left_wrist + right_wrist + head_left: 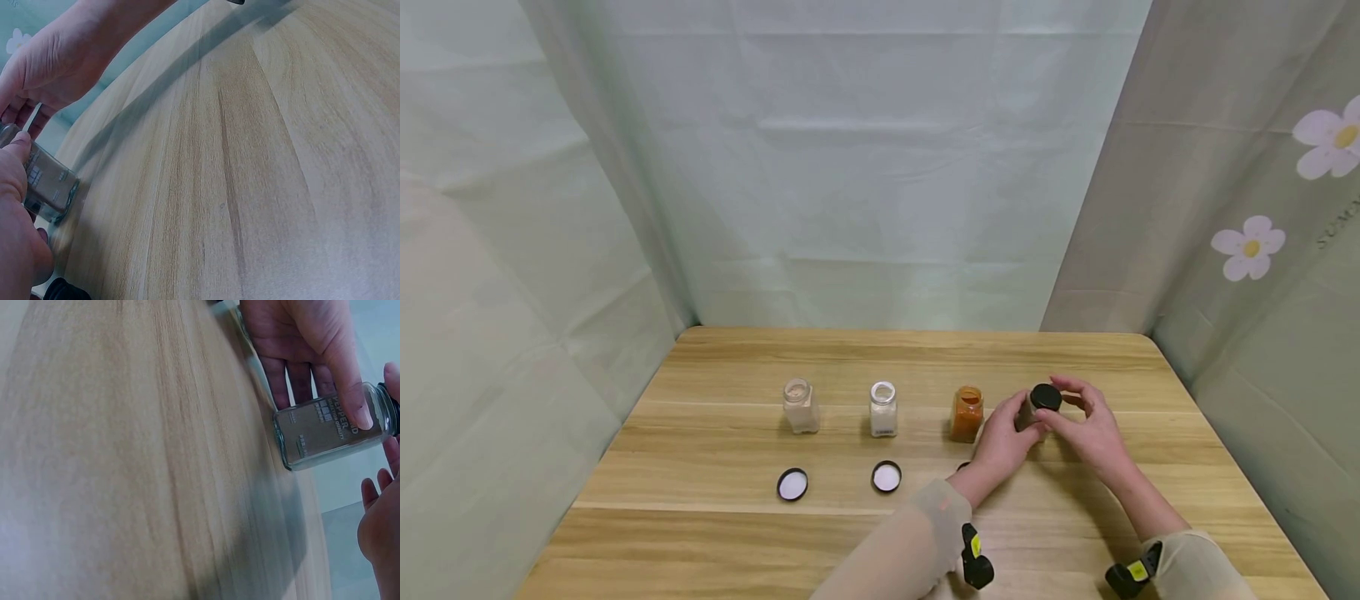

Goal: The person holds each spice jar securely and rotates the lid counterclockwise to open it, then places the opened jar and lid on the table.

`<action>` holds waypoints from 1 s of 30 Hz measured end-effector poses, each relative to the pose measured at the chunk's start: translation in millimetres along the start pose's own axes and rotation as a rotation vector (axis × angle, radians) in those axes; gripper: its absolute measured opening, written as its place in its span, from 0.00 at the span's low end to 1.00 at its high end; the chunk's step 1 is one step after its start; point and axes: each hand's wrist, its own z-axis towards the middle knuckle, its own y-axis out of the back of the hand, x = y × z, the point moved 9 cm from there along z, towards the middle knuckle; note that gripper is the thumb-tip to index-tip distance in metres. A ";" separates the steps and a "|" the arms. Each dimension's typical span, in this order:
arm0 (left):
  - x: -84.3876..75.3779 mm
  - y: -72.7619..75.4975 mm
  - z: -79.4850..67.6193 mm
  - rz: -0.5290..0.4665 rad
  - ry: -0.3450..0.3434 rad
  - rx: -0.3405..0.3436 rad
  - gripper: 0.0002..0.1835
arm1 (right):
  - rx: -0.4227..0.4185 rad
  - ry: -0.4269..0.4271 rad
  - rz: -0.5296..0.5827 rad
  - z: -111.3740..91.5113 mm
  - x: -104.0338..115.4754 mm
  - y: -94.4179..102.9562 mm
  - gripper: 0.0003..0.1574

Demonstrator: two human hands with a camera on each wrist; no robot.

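Note:
A square glass jar [315, 428] of brownish powder, its label reading PEPPER, is held upright near the right side of the table [722, 467]. My left hand [1003, 433] grips its body, thumb [353, 403] on the label face and fingers behind. My right hand [1093, 433] has thumb and index finger at opposite sides of the black lid [1046, 397], pinching it on top of the jar. Its other fingers stand off loosely. Just left of my left hand is an uncapped jar of orange-red powder [967, 421].
Further left stand two more uncapped jars, one with white powder [883, 419] and one with pale beige powder [802, 414]. In front of them lie two black-rimmed lids, a middle one [886, 477] and a left one [792, 484]. My left wrist mostly hides a third black rim [964, 466].

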 end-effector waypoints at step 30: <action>-2.2 0.7 -1.9 -0.044 -0.008 0.018 0.28 | 0.004 -0.035 0.010 -1.1 1.2 -0.2 0.32</action>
